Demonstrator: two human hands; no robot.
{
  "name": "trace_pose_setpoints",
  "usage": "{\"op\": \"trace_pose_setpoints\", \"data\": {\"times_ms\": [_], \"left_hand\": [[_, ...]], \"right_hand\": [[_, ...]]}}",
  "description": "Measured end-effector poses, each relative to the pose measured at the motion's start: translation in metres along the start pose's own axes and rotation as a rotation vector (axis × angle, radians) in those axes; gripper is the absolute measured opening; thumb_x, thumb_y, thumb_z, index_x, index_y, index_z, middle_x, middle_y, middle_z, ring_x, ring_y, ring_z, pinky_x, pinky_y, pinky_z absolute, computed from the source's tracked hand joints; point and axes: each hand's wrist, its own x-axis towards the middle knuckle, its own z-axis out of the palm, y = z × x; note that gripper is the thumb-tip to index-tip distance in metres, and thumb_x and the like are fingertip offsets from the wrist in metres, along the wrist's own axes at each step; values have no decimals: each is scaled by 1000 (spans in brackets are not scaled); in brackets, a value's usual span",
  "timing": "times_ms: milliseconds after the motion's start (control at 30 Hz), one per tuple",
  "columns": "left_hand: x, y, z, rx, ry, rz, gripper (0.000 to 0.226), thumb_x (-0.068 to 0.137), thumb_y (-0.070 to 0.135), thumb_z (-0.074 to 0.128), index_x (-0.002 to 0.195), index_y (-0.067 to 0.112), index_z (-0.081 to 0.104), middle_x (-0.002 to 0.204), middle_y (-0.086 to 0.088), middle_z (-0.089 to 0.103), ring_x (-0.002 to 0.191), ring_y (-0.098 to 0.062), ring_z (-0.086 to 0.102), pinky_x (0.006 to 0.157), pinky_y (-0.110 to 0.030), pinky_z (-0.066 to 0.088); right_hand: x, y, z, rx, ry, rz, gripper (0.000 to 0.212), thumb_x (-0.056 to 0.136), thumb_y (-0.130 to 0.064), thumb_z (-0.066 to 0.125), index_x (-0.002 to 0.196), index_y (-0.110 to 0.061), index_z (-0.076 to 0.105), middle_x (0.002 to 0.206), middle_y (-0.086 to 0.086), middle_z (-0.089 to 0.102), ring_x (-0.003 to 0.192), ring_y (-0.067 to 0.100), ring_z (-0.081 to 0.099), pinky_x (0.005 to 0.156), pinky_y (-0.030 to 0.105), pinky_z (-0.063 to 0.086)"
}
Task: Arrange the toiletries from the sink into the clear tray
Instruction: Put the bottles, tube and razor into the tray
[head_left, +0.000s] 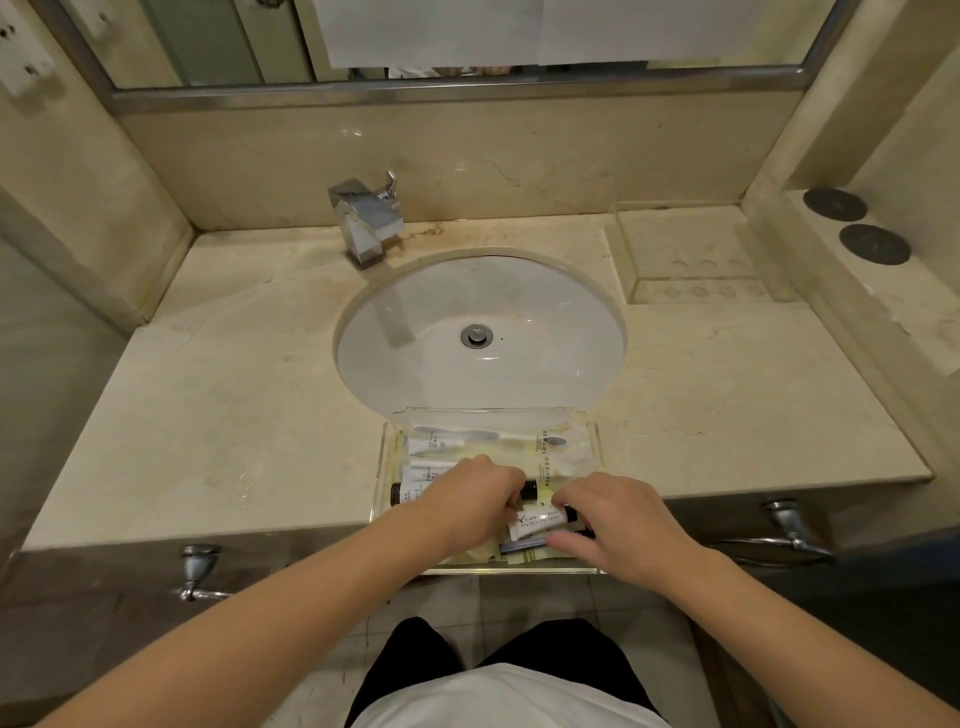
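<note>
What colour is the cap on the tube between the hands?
Black, on a white tube; the head view shows it.

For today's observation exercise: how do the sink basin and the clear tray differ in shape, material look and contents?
The sink basin is oval and opaque white; the clear tray is rectangular and see-through. The basin holds no toiletries, only a drain; the tray holds tubes and small bottles, and both hands reach into it. The basin is sunk into the counter; the tray sits on the counter's front edge. Both are open-topped containers.
</note>
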Motion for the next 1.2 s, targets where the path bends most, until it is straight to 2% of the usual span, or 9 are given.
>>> {"op": "trace_pose_setpoints", "data": {"times_ms": [167,267,433,600,700,867,967,1100,1200], "left_hand": [[-6,-10,-8,21,78,28,9,91,28,57,89,19,56,83,3,64,75,-17,57,68,-31,50],[-10,-24,-14,-24,179,0,9,92,30,57,88,22,56,80,10,63,74,-12,57,65,-26,46],[-15,-60,-27,-189,354,-169,8,90,28,61,88,23,54,67,8,59,62,-12,56,56,-25,41],[-21,-89,-30,-314,445,-345,13,88,22,63,97,20,53,65,2,60,62,-14,58,60,-31,47],[-26,-98,-26,-349,458,-430,15,89,23,61,99,18,51,65,1,59,63,-14,56,59,-32,44],[-31,-104,-21,-402,444,-549,16,90,23,60,101,13,55,76,3,57,73,-17,54,64,-29,38],[-32,-104,-19,-455,399,-587,17,90,23,59,103,12,57,88,-1,61,80,-20,57,69,-32,46],[-34,-99,-21,-567,324,-635,16,92,24,54,105,15,50,88,-1,60,67,-22,65,64,-33,54],[-34,-100,-22,-579,276,-673,13,92,19,52,99,8,54,81,-5,66,62,-21,68,73,-36,57]], "right_hand": [[1,3,6,-58,11,-16,38,91,-55,36,95,-28,63,88,-11,64,81,11,57,67,30,49],[0,5,8,-56,-3,-8,40,91,-56,37,98,-27,64,89,-11,66,81,10,57,69,31,50],[1,3,6,-35,-27,7,44,89,-59,34,95,-28,65,85,-11,66,77,9,57,68,31,51],[2,2,8,-41,81,108,37,93,-47,35,95,-27,66,82,-10,62,77,11,56,60,29,48],[3,-3,4,-111,83,171,38,96,-42,34,88,-24,66,80,-8,59,77,13,54,56,26,37],[4,-12,-3,-137,2,233,38,99,-41,32,94,-23,64,85,-7,61,80,13,49,63,26,36],[3,-11,-5,-120,-19,240,39,99,-40,32,93,-22,65,86,-6,62,80,13,48,66,27,38],[3,-11,-7,-72,-35,249,38,98,-40,34,87,-20,65,81,-5,62,77,14,50,68,29,42],[7,-13,-10,154,99,417,21,96,-35,43,92,-19,56,84,-6,56,72,13,54,61,28,45]]}}
